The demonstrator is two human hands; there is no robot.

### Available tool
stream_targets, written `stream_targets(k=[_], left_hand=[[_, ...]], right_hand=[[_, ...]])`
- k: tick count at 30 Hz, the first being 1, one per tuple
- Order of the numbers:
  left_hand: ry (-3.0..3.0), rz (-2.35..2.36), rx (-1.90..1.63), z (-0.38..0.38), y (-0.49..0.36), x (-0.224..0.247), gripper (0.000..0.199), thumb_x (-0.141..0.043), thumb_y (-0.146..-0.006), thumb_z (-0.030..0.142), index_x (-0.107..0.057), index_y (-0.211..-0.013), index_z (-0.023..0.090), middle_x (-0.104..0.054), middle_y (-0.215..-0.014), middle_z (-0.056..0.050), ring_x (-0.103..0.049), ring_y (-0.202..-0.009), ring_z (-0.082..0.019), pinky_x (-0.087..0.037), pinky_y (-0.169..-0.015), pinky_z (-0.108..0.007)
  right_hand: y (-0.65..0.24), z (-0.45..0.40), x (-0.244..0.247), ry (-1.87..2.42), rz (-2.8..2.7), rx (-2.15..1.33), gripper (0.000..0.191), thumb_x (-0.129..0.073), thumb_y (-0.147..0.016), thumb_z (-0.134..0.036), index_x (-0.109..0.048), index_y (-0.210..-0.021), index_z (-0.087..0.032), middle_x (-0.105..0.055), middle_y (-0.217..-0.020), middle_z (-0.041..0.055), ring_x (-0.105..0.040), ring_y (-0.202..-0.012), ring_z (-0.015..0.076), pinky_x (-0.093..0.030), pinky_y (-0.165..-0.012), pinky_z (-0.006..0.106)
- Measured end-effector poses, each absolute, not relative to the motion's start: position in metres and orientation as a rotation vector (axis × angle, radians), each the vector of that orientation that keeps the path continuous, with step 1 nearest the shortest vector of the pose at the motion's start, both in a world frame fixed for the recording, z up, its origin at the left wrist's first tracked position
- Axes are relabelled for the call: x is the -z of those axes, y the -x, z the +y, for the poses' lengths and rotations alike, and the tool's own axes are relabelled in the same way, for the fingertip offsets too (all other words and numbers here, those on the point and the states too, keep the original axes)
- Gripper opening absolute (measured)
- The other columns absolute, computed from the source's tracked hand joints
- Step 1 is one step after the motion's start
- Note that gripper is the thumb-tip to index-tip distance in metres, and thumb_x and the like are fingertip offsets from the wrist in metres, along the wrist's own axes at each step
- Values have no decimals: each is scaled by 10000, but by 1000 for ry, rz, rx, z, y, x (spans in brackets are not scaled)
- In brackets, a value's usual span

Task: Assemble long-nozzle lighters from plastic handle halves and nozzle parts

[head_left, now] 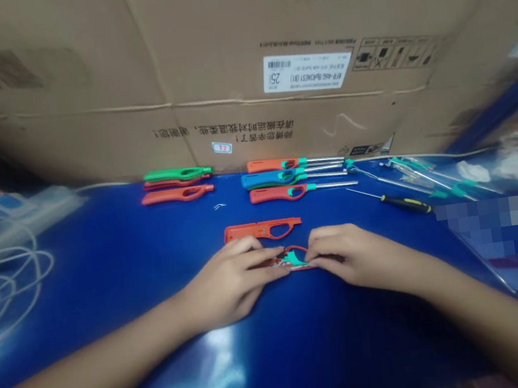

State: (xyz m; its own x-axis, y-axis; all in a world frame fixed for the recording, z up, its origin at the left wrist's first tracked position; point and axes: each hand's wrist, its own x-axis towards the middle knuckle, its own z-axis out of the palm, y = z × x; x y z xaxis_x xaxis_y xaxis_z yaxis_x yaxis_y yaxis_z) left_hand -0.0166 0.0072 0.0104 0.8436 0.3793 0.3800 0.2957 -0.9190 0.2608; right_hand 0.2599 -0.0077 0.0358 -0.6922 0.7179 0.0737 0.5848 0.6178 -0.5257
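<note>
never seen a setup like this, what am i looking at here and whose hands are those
There is no machine here: a person works with bare hands. The single picture comes from a camera on their head, looking forward and down.

The left hand and right hand hold an opened red-and-teal handle between them, low over a blue table. Just beyond it lies an orange casing half.

Farther back are handles with metal tubes, perhaps long-nosed lighters, and, to their left, handle casings without tubes. A screwdriver lies on the right. Printed cardboard stands behind.
</note>
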Motion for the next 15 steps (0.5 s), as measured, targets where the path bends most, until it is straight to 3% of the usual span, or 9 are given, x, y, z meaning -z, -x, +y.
stream_targets(k=[6,15], left_hand=[[-2814,524,-720,6,17,-10,383,-513,-966,110,-675,-1294,223,-705,-1291,-103,-613,-1014,-220,-573,-885,-398],[-2725,532,-666,5,14,-12,384,-495,-957,73,-675,-1272,199,-679,-1342,-86,-598,-1105,-228,-560,-967,-415]], right_hand=[[-258,-9,-37,1062,-2621,-625,189,-522,-1003,-171,-698,-936,-185,-657,-906,43,-623,-817,157,-471,-734,287],[-259,-9,-36,1092,-2660,-609,190,-496,-1021,-196,-671,-950,-184,-629,-929,36,-604,-840,158,-454,-744,299]])
